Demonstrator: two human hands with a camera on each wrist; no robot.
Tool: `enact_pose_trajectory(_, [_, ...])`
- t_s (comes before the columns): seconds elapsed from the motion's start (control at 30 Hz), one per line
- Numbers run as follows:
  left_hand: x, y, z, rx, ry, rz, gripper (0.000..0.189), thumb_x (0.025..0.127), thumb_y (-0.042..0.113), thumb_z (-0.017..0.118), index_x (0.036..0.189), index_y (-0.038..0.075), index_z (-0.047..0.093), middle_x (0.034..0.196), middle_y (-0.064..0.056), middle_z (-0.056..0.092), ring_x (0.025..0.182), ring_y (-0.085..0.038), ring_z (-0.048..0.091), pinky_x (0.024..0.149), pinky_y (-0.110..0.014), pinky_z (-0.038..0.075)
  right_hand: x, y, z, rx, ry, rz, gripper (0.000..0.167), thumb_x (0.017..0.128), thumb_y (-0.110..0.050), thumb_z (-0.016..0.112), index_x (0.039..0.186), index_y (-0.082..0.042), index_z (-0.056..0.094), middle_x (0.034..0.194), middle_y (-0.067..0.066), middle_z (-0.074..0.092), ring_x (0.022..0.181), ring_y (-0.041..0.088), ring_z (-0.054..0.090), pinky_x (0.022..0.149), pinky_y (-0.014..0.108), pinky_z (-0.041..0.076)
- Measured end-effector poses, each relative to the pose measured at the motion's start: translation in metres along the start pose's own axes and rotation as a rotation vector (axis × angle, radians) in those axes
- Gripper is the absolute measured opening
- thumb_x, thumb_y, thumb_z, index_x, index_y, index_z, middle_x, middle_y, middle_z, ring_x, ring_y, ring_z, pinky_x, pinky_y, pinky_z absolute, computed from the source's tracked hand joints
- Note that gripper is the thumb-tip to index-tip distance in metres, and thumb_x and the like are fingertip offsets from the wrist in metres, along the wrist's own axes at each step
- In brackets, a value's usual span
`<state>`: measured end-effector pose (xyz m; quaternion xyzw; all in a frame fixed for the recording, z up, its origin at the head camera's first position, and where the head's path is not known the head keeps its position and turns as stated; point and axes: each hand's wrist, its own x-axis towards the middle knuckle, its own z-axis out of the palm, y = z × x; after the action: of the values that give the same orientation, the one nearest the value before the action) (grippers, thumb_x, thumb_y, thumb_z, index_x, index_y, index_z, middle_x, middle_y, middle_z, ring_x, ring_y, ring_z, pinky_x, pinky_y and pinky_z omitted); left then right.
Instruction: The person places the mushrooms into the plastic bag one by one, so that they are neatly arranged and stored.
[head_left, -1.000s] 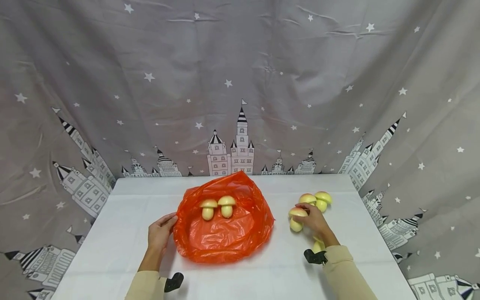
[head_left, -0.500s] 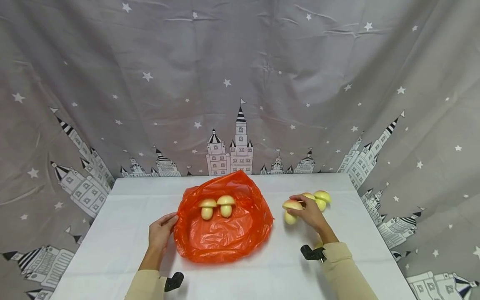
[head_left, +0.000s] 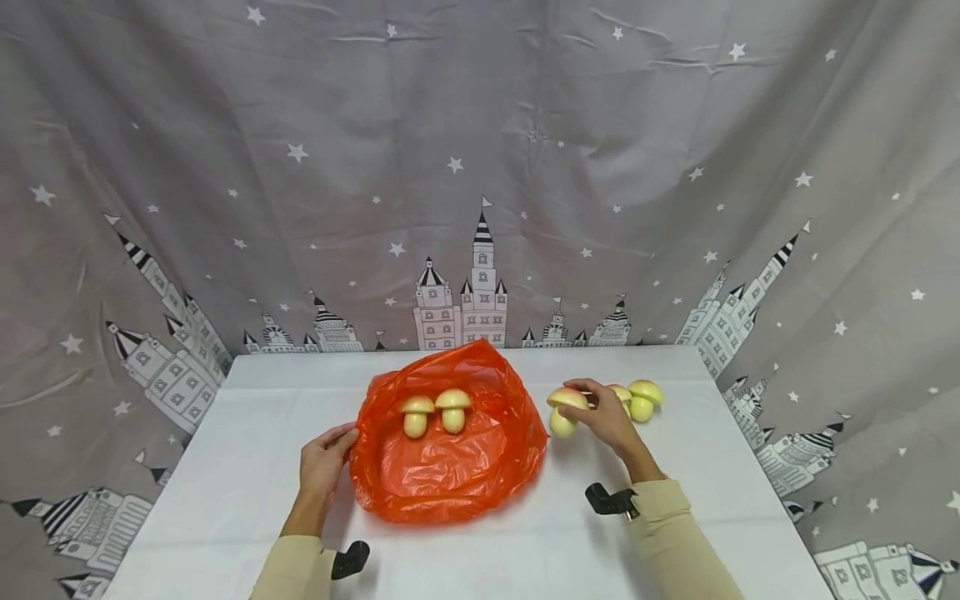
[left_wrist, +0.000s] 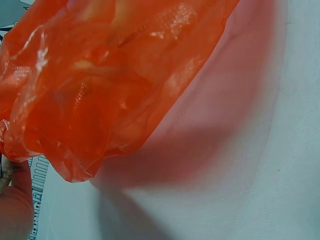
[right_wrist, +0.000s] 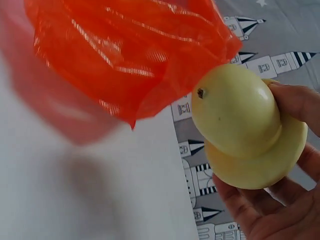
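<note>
A red plastic bag (head_left: 442, 475) lies spread open on the white table, with two toy mushrooms, one on the left (head_left: 415, 423) and one on the right (head_left: 453, 419), inside it. My left hand (head_left: 322, 467) pinches the bag's left rim; in the left wrist view only part of that hand (left_wrist: 15, 207) shows beside the bag. Just off the bag's right side, my right hand (head_left: 611, 417) grips a third toy mushroom (head_left: 562, 423) by its cap. In the right wrist view this mushroom (right_wrist: 237, 110) is pale yellow, its stem end towards the camera, fingers and thumb around the cap.
Behind my right hand sit more toy mushrooms; one (head_left: 643, 402) shows fully, another (head_left: 622, 395) is partly covered by the hand. The white table (head_left: 480, 558) ends at a grey curtain (head_left: 480, 125) printed with castles and stars.
My right hand has moved left and slightly away from me with the mushroom, from the mushroom group to near the bag's right edge. My left hand keeps its hold on the rim.
</note>
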<state>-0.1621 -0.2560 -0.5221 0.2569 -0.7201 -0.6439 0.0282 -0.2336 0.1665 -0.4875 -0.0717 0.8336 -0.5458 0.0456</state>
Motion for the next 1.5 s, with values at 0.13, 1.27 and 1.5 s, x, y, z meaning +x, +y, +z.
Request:
enact_pose_trajectory(0.13, [-0.001, 0.0, -0.001, 0.003, -0.005, -0.003, 0.04, 0.097, 0.021, 0.058, 0.129, -0.004, 0.056, 0.122, -0.017, 0.06, 0.081, 0.002, 0.058, 0.071, -0.008, 0.049, 0.001, -0.004, 0.008, 0.051, 0.004, -0.024, 0.047, 0.082, -0.014, 0.077, 0.125, -0.002, 0.061, 0.125, 0.016, 0.06, 0.108, 0.029, 0.058, 0.085, 0.029, 0.049])
enact_pose_trajectory(1.27, [-0.002, -0.001, -0.004, 0.007, 0.002, 0.019, 0.043, 0.098, 0.024, 0.058, 0.129, -0.005, 0.056, 0.117, -0.013, 0.063, 0.078, 0.006, 0.059, 0.071, -0.008, 0.048, -0.004, -0.069, 0.051, 0.196, -0.095, -0.173, 0.046, 0.084, 0.002, 0.068, 0.126, 0.011, 0.053, 0.124, 0.025, 0.057, 0.114, 0.036, 0.053, 0.102, 0.046, 0.041])
enact_pose_trajectory(1.5, [0.0, -0.001, -0.002, -0.008, 0.011, 0.025, 0.042, 0.097, 0.023, 0.059, 0.128, -0.005, 0.056, 0.107, -0.004, 0.066, 0.077, 0.005, 0.059, 0.072, -0.01, 0.049, -0.003, -0.083, 0.065, 0.22, -0.177, -0.204, 0.045, 0.085, 0.005, 0.065, 0.128, 0.011, 0.052, 0.125, 0.024, 0.056, 0.109, 0.028, 0.055, 0.094, 0.029, 0.046])
